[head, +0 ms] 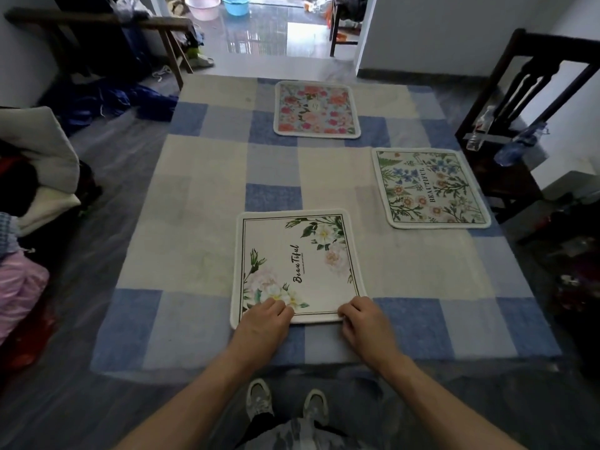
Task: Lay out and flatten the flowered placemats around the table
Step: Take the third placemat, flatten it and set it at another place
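Observation:
A white placemat (pixel 297 261) with pale roses and the word "Beautiful" lies flat near the table's front edge. My left hand (pixel 264 319) holds its near left corner, fingers curled over the mat's edge. My right hand (pixel 363 319) pinches the near right corner with curled fingers. A second placemat (pixel 430 186) with blue and pink flowers lies flat at the right side. A third placemat (pixel 316 108) covered in pink and red flowers lies flat at the far end. All three rest on the blue and cream checked tablecloth (pixel 201 222).
A dark wooden chair (pixel 526 102) stands at the right with plastic bottles (pixel 516 147) on its seat. Piled cushions and clothes (pixel 32 196) sit to the left. A wooden bench (pixel 97 24) and two basins (pixel 217 4) are beyond the far end.

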Available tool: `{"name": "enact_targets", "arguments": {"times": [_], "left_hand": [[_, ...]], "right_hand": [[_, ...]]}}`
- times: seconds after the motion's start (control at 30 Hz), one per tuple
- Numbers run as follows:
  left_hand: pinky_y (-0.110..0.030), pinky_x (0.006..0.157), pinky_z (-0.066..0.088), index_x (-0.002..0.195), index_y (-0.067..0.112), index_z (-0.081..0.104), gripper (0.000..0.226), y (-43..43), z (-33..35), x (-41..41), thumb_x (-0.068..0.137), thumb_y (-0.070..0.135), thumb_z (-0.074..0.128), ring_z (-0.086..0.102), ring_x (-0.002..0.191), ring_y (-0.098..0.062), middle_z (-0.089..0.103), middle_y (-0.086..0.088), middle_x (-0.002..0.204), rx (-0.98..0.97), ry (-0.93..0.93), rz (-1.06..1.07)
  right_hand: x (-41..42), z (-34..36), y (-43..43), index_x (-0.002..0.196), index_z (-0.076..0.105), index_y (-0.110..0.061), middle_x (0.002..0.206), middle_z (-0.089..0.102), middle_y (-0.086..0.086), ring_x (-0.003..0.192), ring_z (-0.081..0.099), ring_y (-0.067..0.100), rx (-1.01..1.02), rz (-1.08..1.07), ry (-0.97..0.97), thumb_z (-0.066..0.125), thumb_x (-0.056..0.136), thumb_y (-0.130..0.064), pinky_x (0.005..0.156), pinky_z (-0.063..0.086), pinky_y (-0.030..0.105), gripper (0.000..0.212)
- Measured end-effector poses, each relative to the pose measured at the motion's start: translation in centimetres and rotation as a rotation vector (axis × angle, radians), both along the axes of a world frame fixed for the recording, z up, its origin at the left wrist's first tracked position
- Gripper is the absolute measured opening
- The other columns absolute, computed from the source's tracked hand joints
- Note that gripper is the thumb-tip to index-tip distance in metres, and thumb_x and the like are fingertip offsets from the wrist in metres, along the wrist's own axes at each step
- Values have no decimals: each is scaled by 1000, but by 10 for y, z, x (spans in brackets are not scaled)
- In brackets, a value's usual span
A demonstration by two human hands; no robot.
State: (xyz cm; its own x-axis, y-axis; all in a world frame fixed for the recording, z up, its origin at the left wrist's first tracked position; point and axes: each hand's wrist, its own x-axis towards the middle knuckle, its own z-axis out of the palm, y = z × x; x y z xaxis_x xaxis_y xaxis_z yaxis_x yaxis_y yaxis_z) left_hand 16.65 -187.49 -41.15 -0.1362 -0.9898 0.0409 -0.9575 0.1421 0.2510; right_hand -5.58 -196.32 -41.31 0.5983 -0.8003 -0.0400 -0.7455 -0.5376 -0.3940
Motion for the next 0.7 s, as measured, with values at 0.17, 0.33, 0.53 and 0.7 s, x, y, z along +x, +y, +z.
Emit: {"name": "enact_targets", "arguments": {"times": [0.17, 0.33, 0.53, 0.7], "left_hand": [[-29, 56, 49, 76, 17, 64, 15, 4, -1, -3, 72, 17, 78, 58, 67, -20, 64, -1, 74, 127, 3, 41], [-34, 81, 45, 101, 20, 62, 19, 9, -4, 4, 91, 28, 48, 55, 99, -22, 63, -1, 106, 265, 14, 91], [-33, 79, 51, 101, 21, 64, 19, 2, 9, 18, 91, 32, 52, 57, 95, -19, 64, 2, 105, 165, 11, 151], [-34, 76, 54, 103, 20, 67, 21, -7, 28, 23, 87, 31, 59, 60, 94, -20, 66, 1, 106, 96, 5, 210]], "right_hand": [[-2, -4, 1, 89, 69, -13, 87, 62, 4, 79, 58, 25, 10, -6, 20, 70, 78, -10, 64, 49, 35, 12], [-1, 0, -2, 112, 65, -17, 104, 61, 2, 93, 56, 20, 9, -2, -7, 73, 80, -30, 78, 52, 32, 36], [2, 10, -9, 120, 61, -20, 112, 59, 1, 99, 54, 19, -36, 1, -17, 72, 81, -36, 83, 50, 30, 44], [0, 18, -16, 121, 62, -16, 113, 60, 5, 103, 55, 24, -52, 10, -56, 75, 78, -34, 87, 48, 33, 48]]}}
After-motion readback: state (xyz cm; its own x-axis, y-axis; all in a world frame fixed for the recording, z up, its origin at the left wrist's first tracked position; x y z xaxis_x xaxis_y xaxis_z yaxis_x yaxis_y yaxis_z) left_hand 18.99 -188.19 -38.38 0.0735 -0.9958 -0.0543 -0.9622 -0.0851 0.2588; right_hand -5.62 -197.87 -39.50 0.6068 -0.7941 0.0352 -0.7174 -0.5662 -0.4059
